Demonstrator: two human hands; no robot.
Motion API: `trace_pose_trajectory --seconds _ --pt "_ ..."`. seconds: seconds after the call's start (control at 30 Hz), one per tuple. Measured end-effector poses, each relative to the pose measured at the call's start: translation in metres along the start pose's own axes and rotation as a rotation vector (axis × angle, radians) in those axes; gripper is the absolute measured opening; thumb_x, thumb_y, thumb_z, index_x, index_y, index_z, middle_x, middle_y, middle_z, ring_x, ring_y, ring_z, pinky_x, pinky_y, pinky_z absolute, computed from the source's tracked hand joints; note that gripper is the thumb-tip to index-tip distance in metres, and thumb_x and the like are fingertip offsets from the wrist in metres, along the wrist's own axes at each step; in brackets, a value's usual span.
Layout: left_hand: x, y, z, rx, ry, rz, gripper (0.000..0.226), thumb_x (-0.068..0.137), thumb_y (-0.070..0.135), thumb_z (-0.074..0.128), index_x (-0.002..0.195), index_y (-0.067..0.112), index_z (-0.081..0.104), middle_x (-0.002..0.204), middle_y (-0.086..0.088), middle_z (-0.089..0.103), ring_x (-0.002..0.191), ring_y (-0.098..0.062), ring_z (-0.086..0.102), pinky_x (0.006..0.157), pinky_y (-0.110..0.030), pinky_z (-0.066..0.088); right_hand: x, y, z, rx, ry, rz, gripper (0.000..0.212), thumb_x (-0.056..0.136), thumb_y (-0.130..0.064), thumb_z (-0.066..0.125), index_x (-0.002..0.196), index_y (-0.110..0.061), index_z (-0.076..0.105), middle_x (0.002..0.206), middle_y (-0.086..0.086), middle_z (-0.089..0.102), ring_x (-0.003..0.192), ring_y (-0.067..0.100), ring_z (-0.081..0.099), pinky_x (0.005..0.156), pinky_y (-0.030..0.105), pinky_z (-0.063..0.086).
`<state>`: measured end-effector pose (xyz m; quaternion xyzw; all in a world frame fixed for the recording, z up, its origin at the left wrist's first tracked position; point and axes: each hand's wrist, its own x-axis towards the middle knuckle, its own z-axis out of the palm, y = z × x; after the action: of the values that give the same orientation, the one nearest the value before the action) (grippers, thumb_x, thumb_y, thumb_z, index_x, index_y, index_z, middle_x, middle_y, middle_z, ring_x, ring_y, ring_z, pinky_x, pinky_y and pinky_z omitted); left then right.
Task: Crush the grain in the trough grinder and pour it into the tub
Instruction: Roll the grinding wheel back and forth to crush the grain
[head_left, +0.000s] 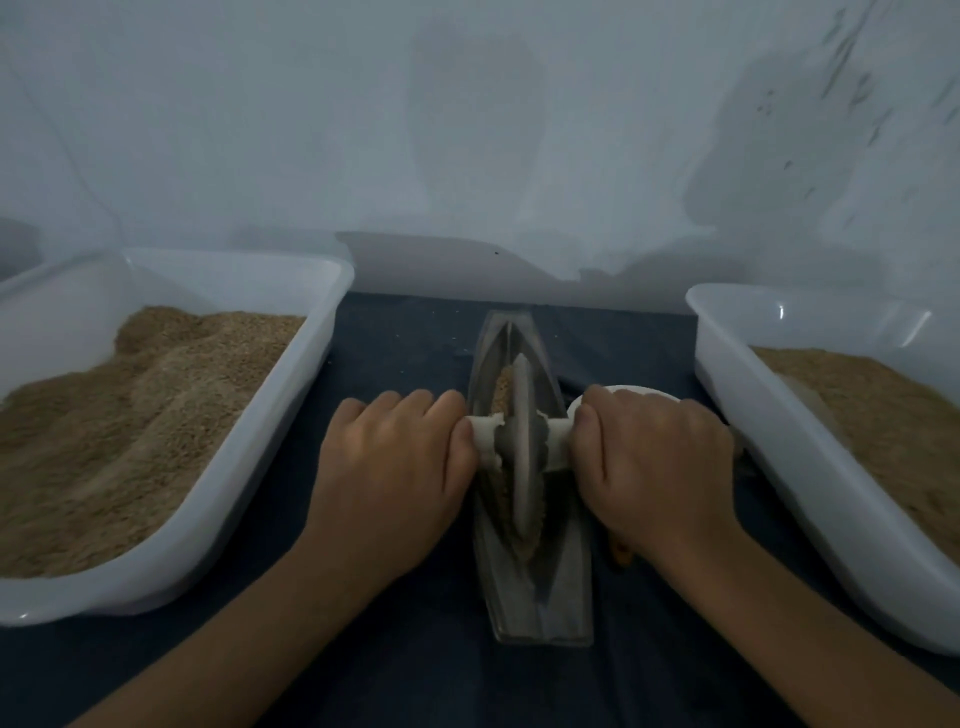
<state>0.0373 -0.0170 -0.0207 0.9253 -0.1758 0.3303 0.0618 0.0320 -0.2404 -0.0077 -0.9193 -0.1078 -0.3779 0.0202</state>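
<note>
A boat-shaped metal trough grinder (561, 597) lies lengthwise on the dark cloth between two tubs. Its grey wheel (522, 447) stands upright in the trough, with brown grain (501, 387) along the groove in front of and behind it. My left hand (389, 467) grips the white-wrapped left end of the wheel's axle (485, 434). My right hand (654, 462) grips the right end of the axle. A white tub (291, 415) heaped with grain stands on the left. A second white tub (779, 441) with grain stands on the right.
A small white bowl (634, 392) peeks out behind my right hand, next to the trough. A pale wall rises right behind the table. The dark cloth (415, 343) shows a few scattered crumbs between the tubs.
</note>
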Motion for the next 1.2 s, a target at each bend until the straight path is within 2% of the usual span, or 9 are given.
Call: trace_pose_trajectory --seconds 0.17,0.3,0.43,0.5,0.6,0.7,0.87,1.07,1.2 --pt "0.036 -0.006 0.020 0.192 -0.036 0.066 0.033 0.097 0.023 0.039 0.064 0.021 0.043 0.054 0.008 0.035 0.042 -0.014 0.029 0.050 -0.024 0.017 0.040 0.011 0.030 -0.043 -0.112 0.080 0.050 0.092 -0.040 0.022 0.047 -0.023 0.036 0.045 -0.008 0.033 0.039 0.008 0.025 0.049 0.026 0.009" --pt "0.069 -0.014 0.039 0.285 -0.155 0.145 0.019 0.093 0.012 0.036 0.079 0.018 0.047 0.066 0.001 0.031 0.059 -0.020 0.034 0.053 -0.025 0.017 0.078 0.035 0.060 -0.068 -0.427 0.043 0.065 0.072 -0.052 -0.008 0.071 -0.020 0.049 0.070 0.001 0.049 0.060 0.019 0.043 0.053 0.032 0.017" --pt "0.100 -0.017 0.044 0.252 -0.212 0.073 0.067 0.075 0.034 -0.009 0.090 0.019 0.055 0.071 0.000 0.033 0.065 -0.023 0.037 0.051 -0.029 0.018 0.097 0.038 0.065 0.027 -0.595 0.236 0.055 0.095 -0.050 0.016 0.080 -0.019 0.058 0.078 0.007 0.059 0.069 0.026 0.054 0.059 0.035 0.031" --pt "0.089 -0.014 0.041 0.257 -0.173 0.091 0.051 0.087 0.029 0.002 0.086 0.019 0.052 0.070 0.001 0.033 0.063 -0.021 0.036 0.052 -0.029 0.021 0.089 0.033 0.059 -0.013 -0.527 0.217 0.056 0.096 -0.048 0.015 0.075 -0.018 0.058 0.073 0.005 0.057 0.065 0.024 0.051 0.056 0.034 0.027" --pt "0.049 -0.010 0.025 0.210 -0.118 0.072 0.024 0.095 0.018 0.036 0.072 0.019 0.043 0.061 0.003 0.032 0.051 -0.018 0.031 0.050 -0.026 0.015 0.056 0.013 0.036 -0.060 -0.215 0.134 0.054 0.090 -0.045 0.015 0.052 -0.020 0.044 0.051 -0.002 0.043 0.045 0.016 0.037 0.050 0.030 0.015" --pt "0.019 -0.007 0.015 0.025 0.018 -0.015 0.031 0.101 0.029 0.031 0.070 0.025 0.037 0.056 0.009 0.035 0.046 -0.015 0.029 0.053 -0.030 0.018 0.019 0.002 0.012 -0.008 -0.092 0.042 0.047 0.098 -0.034 0.027 0.053 -0.025 0.034 0.045 -0.011 0.030 0.038 0.010 0.025 0.046 0.027 0.014" --pt "-0.006 0.002 0.001 -0.030 0.088 0.026 0.023 0.105 0.032 0.031 0.082 0.031 0.032 0.073 0.010 0.036 0.064 -0.015 0.030 0.069 -0.036 0.022 -0.012 -0.001 -0.010 0.026 0.033 -0.018 0.039 0.106 -0.034 0.026 0.070 -0.025 0.038 0.059 -0.009 0.036 0.049 0.014 0.031 0.049 0.032 0.028" --pt "0.014 -0.005 0.017 0.003 0.079 0.004 0.031 0.103 0.030 0.031 0.073 0.027 0.036 0.059 0.011 0.036 0.048 -0.014 0.031 0.056 -0.033 0.023 0.018 0.005 0.013 -0.029 -0.035 -0.011 0.049 0.100 -0.034 0.027 0.054 -0.022 0.039 0.046 -0.009 0.033 0.038 0.012 0.027 0.048 0.027 0.015" --pt "0.044 -0.009 0.029 0.276 0.012 0.148 0.027 0.093 0.013 0.033 0.068 0.019 0.037 0.057 0.003 0.027 0.047 -0.014 0.022 0.052 -0.023 0.019 0.059 0.020 0.039 -0.050 -0.252 0.075 0.054 0.093 -0.041 0.019 0.056 -0.015 0.048 0.055 0.000 0.045 0.049 0.017 0.038 0.050 0.032 0.016"
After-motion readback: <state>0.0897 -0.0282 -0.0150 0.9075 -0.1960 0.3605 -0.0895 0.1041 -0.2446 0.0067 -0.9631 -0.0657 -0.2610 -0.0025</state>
